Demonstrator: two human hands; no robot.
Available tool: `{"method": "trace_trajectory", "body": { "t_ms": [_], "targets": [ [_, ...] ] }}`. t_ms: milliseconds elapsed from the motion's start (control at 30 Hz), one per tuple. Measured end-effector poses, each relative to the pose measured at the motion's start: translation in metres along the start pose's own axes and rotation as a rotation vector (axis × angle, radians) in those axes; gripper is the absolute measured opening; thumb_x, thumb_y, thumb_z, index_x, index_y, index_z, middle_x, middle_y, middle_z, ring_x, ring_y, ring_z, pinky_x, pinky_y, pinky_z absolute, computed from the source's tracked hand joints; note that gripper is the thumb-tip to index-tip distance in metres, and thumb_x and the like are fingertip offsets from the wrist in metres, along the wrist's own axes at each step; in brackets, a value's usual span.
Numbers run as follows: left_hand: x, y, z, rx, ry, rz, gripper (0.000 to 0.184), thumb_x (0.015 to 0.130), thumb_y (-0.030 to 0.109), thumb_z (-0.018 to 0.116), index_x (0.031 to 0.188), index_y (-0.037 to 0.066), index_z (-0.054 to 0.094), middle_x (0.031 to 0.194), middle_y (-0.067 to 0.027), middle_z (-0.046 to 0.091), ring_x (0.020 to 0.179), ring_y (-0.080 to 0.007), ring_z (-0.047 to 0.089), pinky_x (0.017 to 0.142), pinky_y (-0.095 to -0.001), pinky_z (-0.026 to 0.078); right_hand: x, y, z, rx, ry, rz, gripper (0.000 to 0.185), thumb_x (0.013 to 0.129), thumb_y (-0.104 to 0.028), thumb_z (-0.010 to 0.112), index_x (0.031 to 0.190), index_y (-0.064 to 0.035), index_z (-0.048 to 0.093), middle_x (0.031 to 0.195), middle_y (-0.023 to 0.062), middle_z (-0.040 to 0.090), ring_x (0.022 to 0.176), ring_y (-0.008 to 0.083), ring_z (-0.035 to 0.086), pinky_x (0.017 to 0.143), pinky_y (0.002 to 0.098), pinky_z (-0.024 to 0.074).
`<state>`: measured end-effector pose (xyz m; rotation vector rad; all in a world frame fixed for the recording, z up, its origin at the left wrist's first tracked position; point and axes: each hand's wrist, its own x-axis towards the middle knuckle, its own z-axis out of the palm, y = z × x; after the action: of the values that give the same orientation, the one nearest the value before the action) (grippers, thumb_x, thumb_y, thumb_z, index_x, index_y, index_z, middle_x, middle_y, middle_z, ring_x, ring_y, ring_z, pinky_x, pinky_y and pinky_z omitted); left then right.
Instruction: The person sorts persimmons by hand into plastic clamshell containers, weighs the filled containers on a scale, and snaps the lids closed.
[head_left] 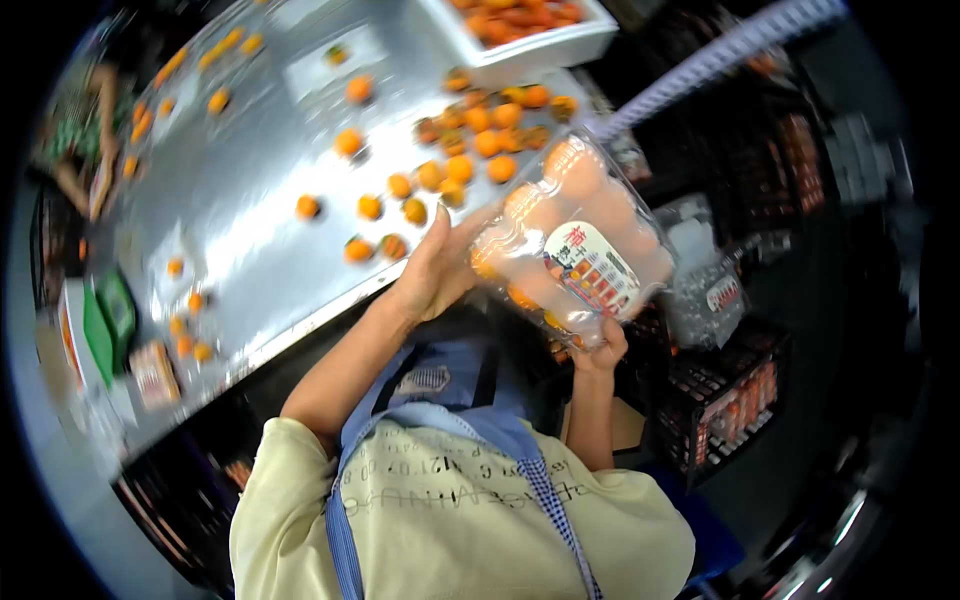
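A clear plastic clamshell pack point(530, 215) of persimmons, its lid marked with a printed label, is held tilted in the air past the table's edge. My left hand point(437, 268) is at the pack's left side, thumb pointing up and the other fingers partly hidden behind it. At the lower right corner, my right hand point(600, 350) grips the plastic with bent fingers. Loose orange persimmons point(487, 143) lie in a cluster on the metal table just beyond the pack.
The metal table point(255, 190) bears more scattered persimmons. A white foam box point(540, 55) of orange fruit stands at the far side. Black crates point(725, 400) with packs are stacked on the right, near an empty clear clamshell point(705, 295). Another person's arm point(105, 120) shows at far left.
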<state>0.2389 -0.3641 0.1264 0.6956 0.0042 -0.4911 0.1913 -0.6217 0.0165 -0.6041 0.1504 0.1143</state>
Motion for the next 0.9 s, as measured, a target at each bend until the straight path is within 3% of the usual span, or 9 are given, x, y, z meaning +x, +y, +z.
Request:
{"method": "trace_trajectory", "body": {
  "t_ms": [100,167,233,367,433,533,633,867,900],
  "targets": [
    [-0.094,0.025,-0.021,0.093,0.17,0.165,0.075,0.093,0.059,0.028,0.144,0.005,0.02,0.145,-0.0126,0.031,0.133,-0.0249,0.03,0.107,-0.0428,0.026,-0.009,0.061,0.043,0.013,-0.061,0.322,0.067,0.074,-0.024,0.063,0.131,0.0012,0.038,0.122,0.0153,0.052,0.104,0.0257,0.054,0.086,0.0365,0.0435],
    [-0.164,0.033,-0.045,0.081,0.326,0.247,0.063,0.097,0.046,0.029,0.143,0.004,0.022,0.143,-0.0126,0.033,0.131,-0.0231,0.034,0.106,-0.0407,0.03,-0.028,0.11,0.099,-0.155,-0.011,0.381,0.062,0.077,-0.03,0.06,0.126,0.0036,0.042,0.112,0.0153,0.059,0.079,0.0181,0.062,0.057,0.0248,0.051],
    [-0.233,0.032,-0.083,0.036,0.388,0.395,0.058,0.097,0.039,0.034,0.142,0.003,0.025,0.138,-0.0132,0.039,0.126,-0.0237,0.04,0.102,-0.0399,0.036,-0.04,0.152,0.132,-0.254,-0.23,0.467,0.061,0.077,-0.03,0.06,0.126,0.0031,0.043,0.109,0.0141,0.06,0.076,0.0168,0.062,0.054,0.0241,0.0494],
    [-0.328,0.027,-0.133,-0.025,0.499,0.585,0.057,0.097,0.036,0.037,0.141,0.002,0.027,0.135,-0.0129,0.043,0.122,-0.0224,0.045,0.098,-0.0381,0.041,-0.031,0.22,0.162,-0.301,-0.497,0.761,0.064,0.076,-0.021,0.062,0.13,0.0011,0.037,0.113,0.0135,0.056,0.096,0.0219,0.059,0.079,0.0327,0.049],
    [-0.364,0.02,-0.155,-0.097,0.551,0.655,0.054,0.097,0.032,0.037,0.14,0.001,0.027,0.134,-0.0129,0.043,0.122,-0.0209,0.046,0.098,-0.0367,0.042,-0.041,0.251,0.188,-0.423,-0.519,0.817,0.057,0.078,-0.022,0.061,0.126,0.0013,0.041,0.097,0.0099,0.058,0.07,0.0146,0.058,0.053,0.0239,0.0452],
    [-0.392,0.012,-0.182,-0.17,0.607,0.726,0.048,0.099,0.025,0.036,0.139,0.0,0.029,0.131,-0.0121,0.046,0.117,-0.0185,0.05,0.094,-0.034,0.046,-0.051,0.285,0.227,-0.503,-0.474,0.849,0.053,0.082,-0.021,0.059,0.125,0.0034,0.042,0.112,0.0143,0.057,0.098,0.0222,0.059,0.08,0.0323,0.0498],
    [-0.406,0.015,-0.199,-0.168,0.705,0.68,0.046,0.099,0.023,0.039,0.138,0.0,0.03,0.127,-0.0115,0.05,0.112,-0.018,0.054,0.091,-0.0323,0.048,-0.043,0.31,0.249,-0.523,-0.458,0.953,0.05,0.085,-0.021,0.057,0.126,0.0028,0.043,0.119,0.0149,0.055,0.108,0.0245,0.055,0.093,0.0359,0.0448],
    [-0.385,0.041,-0.232,-0.123,0.742,0.615,0.044,0.097,0.015,0.039,0.138,0.0,0.029,0.127,-0.0147,0.048,0.11,-0.0227,0.055,0.081,-0.0368,0.056,0.023,0.355,0.242,-0.729,-0.396,0.89,0.048,0.088,-0.028,0.057,0.125,0.0015,0.046,0.117,0.0128,0.057,0.106,0.0216,0.057,0.09,0.0337,0.047],
    [-0.378,0.045,-0.241,-0.124,0.763,0.574,0.044,0.097,0.015,0.04,0.137,0.0,0.03,0.126,-0.015,0.048,0.11,-0.0247,0.055,0.078,-0.0397,0.057,0.035,0.36,0.238,-0.713,-0.396,0.902,0.044,0.089,-0.029,0.055,0.124,-0.0033,0.048,0.115,0.0088,0.058,0.1,0.018,0.06,0.078,0.0297,0.0517]
  ]
}}
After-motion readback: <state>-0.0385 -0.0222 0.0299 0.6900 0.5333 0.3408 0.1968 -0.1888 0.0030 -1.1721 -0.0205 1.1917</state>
